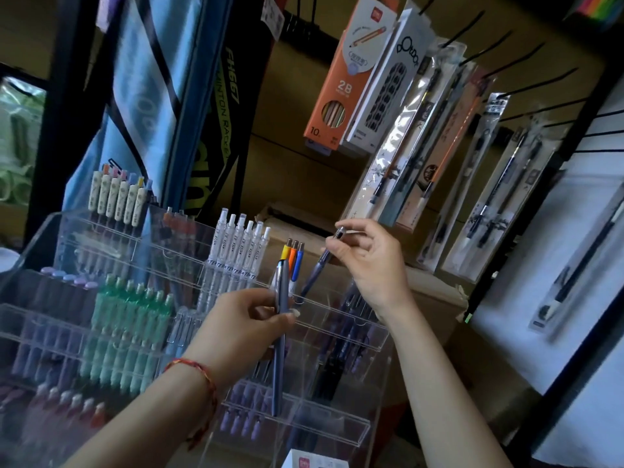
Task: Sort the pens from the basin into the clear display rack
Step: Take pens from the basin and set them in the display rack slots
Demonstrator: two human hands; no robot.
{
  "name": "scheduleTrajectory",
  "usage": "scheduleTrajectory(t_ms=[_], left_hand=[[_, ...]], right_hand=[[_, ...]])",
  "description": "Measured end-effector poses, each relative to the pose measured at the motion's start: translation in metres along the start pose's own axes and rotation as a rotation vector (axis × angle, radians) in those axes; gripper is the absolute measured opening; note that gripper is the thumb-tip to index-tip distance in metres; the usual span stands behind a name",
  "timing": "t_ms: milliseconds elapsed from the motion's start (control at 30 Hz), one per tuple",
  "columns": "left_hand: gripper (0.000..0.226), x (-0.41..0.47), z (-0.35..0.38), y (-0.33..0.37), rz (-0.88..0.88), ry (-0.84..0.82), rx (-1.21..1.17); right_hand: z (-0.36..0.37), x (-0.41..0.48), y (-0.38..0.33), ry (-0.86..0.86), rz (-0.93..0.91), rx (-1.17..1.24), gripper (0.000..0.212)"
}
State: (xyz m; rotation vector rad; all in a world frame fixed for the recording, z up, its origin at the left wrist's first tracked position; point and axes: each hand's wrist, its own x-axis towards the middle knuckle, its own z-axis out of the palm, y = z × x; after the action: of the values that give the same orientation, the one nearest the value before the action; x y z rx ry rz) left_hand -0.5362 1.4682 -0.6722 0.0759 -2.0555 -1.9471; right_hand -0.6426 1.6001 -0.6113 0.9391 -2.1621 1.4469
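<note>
Gripped upright in the left hand (250, 319) is a blue-grey pen (281, 336) — before the clear display rack (341, 319). Another purple pen (320, 261) is pinched by the right hand (368, 261) — tip lowered toward the rack.

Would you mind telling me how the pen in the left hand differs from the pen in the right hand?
The pen in the left hand stands nearly upright; the pen in the right hand leans, top to the right. The left hand grips its pen around the middle, the right hand pinches its pen near the top. The right one's tip reaches the clear rack. Both look slim and grey-blue.
</note>
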Motion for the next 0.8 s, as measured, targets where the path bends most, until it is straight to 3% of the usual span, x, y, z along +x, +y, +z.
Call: scheduleTrajectory(t_ms=[133,333,433,500,600,700,800], left_hand=[[0.008,0.003,0.0,-0.003,-0.019,-0.001,0.005],[0.006,0.002,-0.004,0.003,-0.032,-0.018,-0.025],[0.006,0.003,-0.015,0.007,-0.055,0.0,-0.022],[0.004,0.005,-0.024,0.007,-0.068,0.01,-0.004],[0.004,0.004,-0.033,0.003,-0.098,-0.037,0.046],[0.003,0.002,-0.034,-0.001,-0.143,-0.098,0.059],[0.005,-0.001,-0.031,-0.003,-0.164,-0.151,0.085]], right_hand=[[0.004,0.006,-0.005,-0.116,0.009,-0.117,0.019],[0.005,0.01,-0.01,-0.144,0.008,-0.219,0.018],[0.01,0.007,-0.01,-0.086,-0.005,-0.229,0.017],[0.007,0.0,-0.018,0.04,-0.05,-0.227,0.018],[-0.005,-0.023,-0.043,0.204,-0.251,-0.225,0.022],[-0.012,-0.049,-0.056,0.174,-0.424,-0.219,0.026],[-0.016,-0.067,-0.043,0.105,-0.369,-0.189,0.025]])
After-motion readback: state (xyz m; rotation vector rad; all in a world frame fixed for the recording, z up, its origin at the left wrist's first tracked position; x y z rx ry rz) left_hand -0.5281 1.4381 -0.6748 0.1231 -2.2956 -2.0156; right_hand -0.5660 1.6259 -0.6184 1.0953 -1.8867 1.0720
